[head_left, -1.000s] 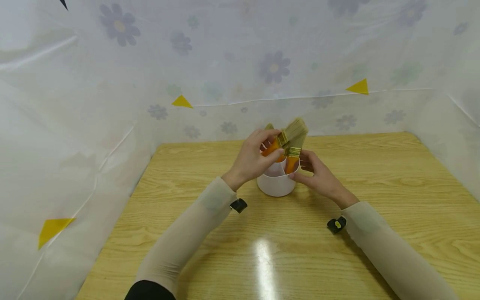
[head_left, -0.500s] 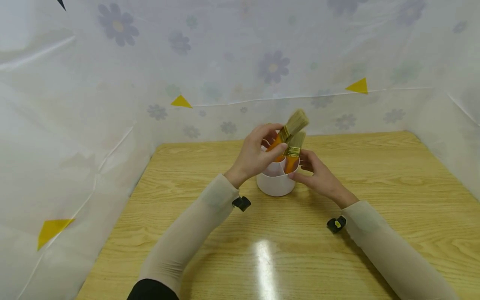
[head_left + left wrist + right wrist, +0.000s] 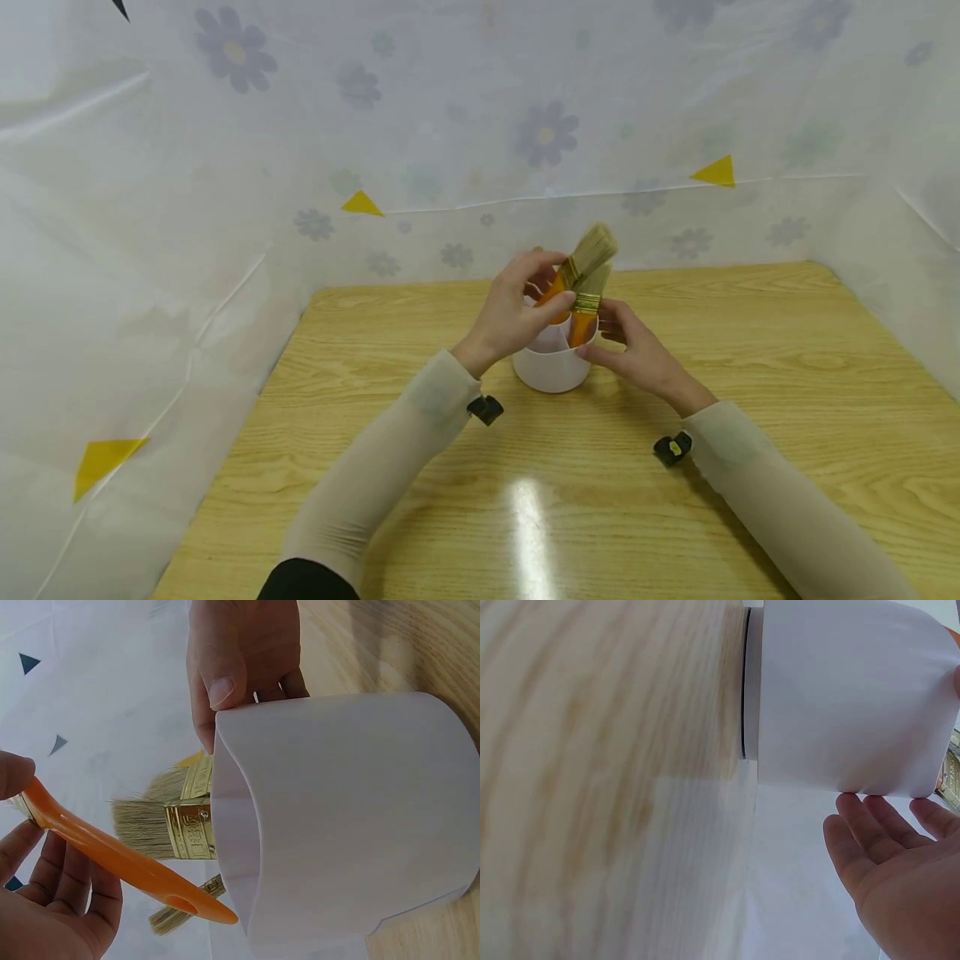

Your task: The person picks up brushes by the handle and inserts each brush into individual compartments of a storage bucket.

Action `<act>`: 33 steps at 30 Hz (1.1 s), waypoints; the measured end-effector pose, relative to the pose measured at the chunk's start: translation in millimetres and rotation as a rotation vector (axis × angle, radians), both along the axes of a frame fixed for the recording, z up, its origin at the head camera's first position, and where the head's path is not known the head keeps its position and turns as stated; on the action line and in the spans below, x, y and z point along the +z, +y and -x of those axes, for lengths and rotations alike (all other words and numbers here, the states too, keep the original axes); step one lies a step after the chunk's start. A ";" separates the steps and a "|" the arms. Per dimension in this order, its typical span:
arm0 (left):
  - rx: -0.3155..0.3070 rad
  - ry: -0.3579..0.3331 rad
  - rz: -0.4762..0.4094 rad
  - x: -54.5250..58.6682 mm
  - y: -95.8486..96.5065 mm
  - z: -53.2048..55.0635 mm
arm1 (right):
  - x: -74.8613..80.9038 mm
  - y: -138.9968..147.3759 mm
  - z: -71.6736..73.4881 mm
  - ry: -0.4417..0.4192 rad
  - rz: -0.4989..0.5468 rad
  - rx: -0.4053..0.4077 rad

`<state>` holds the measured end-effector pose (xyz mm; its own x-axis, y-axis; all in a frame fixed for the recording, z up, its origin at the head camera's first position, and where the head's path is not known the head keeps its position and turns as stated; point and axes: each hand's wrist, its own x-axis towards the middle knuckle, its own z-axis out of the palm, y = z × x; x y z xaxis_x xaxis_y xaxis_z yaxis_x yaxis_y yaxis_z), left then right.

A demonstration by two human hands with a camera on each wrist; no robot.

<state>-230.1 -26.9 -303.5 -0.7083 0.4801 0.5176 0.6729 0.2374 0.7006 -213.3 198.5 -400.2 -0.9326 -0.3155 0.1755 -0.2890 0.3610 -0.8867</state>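
In the head view my left hand pinches a paintbrush near its metal band. Its bristles point up and to the right. The left wrist view shows the tip of its orange handle right at the rim of a white round holder. My right hand holds the side of this holder, thumb at the rim. Several fingertips of that right hand touch the holder wall in the right wrist view. Another paintbrush stands in a right-hand compartment, bristles up. A narrower brush shows behind the handle.
The holder stands on a wood-grain table. A flower-print sheet hangs behind the table, with yellow triangles on it. More white sheeting hangs along the left side.
My left hand has shifted slightly right. The held paintbrush rose above the standing one, then dipped a little. My right hand and the holder stay in place.
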 end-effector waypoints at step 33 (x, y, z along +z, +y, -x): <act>-0.035 -0.032 -0.023 -15.3 1.0 1.6 | 15.0 -5.3 -9.0 -0.026 0.007 -0.003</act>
